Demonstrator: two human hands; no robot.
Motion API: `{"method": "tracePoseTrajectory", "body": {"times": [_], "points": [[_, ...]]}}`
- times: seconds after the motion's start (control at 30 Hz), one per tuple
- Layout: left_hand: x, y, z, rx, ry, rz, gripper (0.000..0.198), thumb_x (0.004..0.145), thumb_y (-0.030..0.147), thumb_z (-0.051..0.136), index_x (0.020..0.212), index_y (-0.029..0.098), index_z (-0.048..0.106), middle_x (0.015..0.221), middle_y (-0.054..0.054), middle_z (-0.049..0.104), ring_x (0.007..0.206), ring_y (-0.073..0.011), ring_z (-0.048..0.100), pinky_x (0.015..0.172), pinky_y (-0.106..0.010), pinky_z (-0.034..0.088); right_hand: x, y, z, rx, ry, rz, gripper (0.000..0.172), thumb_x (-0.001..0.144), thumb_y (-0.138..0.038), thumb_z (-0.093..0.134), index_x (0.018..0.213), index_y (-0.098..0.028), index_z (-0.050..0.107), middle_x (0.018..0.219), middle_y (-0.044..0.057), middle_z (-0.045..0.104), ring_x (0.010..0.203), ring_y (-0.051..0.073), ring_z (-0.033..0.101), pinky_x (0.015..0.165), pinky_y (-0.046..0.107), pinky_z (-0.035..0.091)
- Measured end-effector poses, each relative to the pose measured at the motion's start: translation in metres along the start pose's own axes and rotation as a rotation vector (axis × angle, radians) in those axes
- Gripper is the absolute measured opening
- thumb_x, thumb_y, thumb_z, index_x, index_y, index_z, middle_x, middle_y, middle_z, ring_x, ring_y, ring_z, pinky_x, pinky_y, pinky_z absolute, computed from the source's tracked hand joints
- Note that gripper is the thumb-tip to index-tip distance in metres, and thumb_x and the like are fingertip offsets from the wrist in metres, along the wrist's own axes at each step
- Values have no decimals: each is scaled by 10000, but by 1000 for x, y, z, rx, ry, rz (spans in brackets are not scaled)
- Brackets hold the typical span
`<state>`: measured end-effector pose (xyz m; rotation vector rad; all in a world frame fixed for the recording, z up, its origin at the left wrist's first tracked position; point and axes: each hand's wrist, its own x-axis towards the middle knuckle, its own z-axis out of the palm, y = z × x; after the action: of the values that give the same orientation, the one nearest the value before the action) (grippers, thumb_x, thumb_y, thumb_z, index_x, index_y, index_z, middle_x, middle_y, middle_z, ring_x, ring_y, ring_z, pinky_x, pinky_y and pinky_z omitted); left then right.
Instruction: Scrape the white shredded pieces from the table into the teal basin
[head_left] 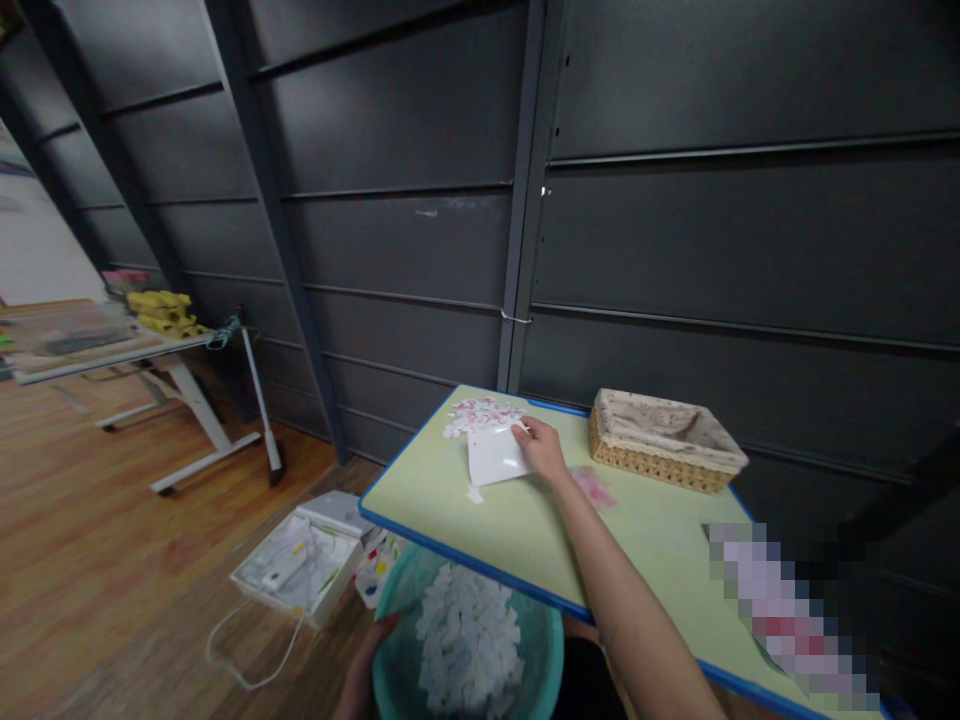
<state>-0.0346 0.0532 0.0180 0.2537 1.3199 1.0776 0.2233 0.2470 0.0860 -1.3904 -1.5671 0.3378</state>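
Note:
My right hand [541, 450] reaches over the pale green table [517, 525] and grips a white rectangular card [496, 458] with a glossy surface by its right edge. Just behind the card lies a spread of small white and pink-red scraps [486, 414]. A small white bit [475, 494] is on the table in front of it. Below the table's front edge my left hand [373, 640] is closed on the left rim of a teal basin [551, 650]; most of its fingers are hidden. White paper-like scraps [469, 640] are heaped in the basin.
A cloth-lined wicker basket [660, 460] stands at the table's back right. Near my right wrist lies a pinkish flat piece [592, 488]. A white box [300, 575] with a trailing cord is on the floor at left. A dark panelled wall [397, 240] rises behind the table.

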Motion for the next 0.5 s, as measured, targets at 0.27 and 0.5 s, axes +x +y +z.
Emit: {"method": "tracePoseTrajectory", "body": {"times": [0.27, 0.5], "points": [[-8, 7, 1, -107, -50, 4, 108, 736, 230, 593, 652, 165, 615, 487, -27, 677, 452, -178, 616, 490, -273, 501, 1, 4, 8, 326, -159, 69, 286, 674, -438, 555, 648, -157, 596, 596, 7, 554, 568, 137, 450, 523, 231, 324], [8, 2, -12, -90, -125, 36, 266, 714, 261, 624, 964, 171, 613, 706, -8, 748, 745, -238, 694, 688, -339, 534, 0, 6, 8, 245, -108, 59, 303, 678, -440, 560, 724, -155, 651, 658, 27, 615, 624, 163, 507, 568, 250, 364]]}}
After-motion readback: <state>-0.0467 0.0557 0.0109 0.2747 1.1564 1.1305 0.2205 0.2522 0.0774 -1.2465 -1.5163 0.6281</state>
